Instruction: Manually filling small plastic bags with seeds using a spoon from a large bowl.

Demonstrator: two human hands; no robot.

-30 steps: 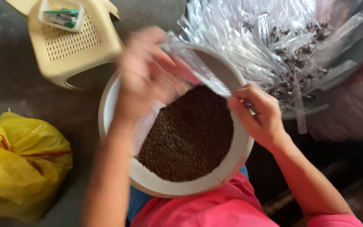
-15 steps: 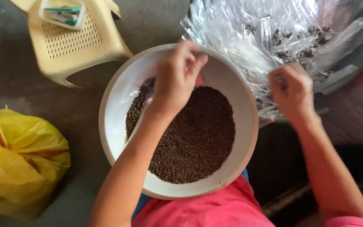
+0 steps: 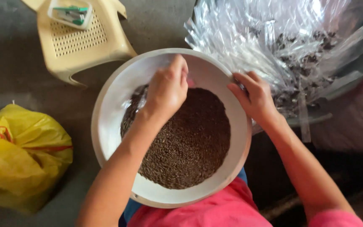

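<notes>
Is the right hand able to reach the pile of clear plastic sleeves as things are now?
Probably yes. The right hand sits at the bowl's far rim, right beside the clear plastic sleeves, and nothing lies between them.

The white bowl of dark seeds fills the middle, its left inner wall bare — room there. The left hand blocks the far rim; the right hand sits at the right rim, tight against the heap of clear plastic sleeves. Bare floor separates bowl, cream stool and yellow bag.
</notes>
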